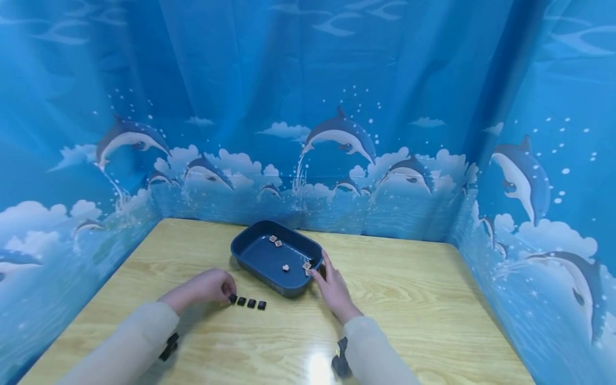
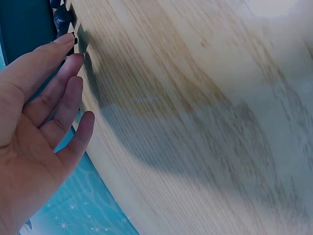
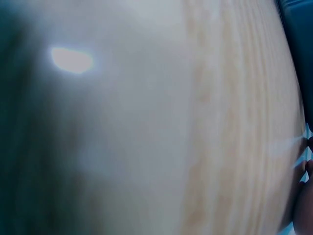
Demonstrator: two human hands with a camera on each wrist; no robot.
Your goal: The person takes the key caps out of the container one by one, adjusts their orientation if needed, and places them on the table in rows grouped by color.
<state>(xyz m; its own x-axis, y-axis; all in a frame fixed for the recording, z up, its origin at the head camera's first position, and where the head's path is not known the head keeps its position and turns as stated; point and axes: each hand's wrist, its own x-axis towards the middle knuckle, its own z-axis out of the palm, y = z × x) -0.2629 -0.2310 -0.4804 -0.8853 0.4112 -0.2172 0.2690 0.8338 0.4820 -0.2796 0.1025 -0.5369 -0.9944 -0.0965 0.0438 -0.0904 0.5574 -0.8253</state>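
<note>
At the left end of a short row, my left hand pinches a small black square tile between thumb and forefinger. The left wrist view shows that hand's other fingers spread loosely, with the tile's dark edge at the fingertips. Three similar black tiles lie to its right on the table. My right hand holds the right end of a dark blue rectangular tray, thumb near the rim and fingers along the outside. Several small pale tiles with dark markings lie inside the tray.
The light wood-grain table reaches to a blue dolphin-print curtain at the back and both sides. Dark wrist straps hang beneath both sleeves. A bright reflection lies near the front of the table.
</note>
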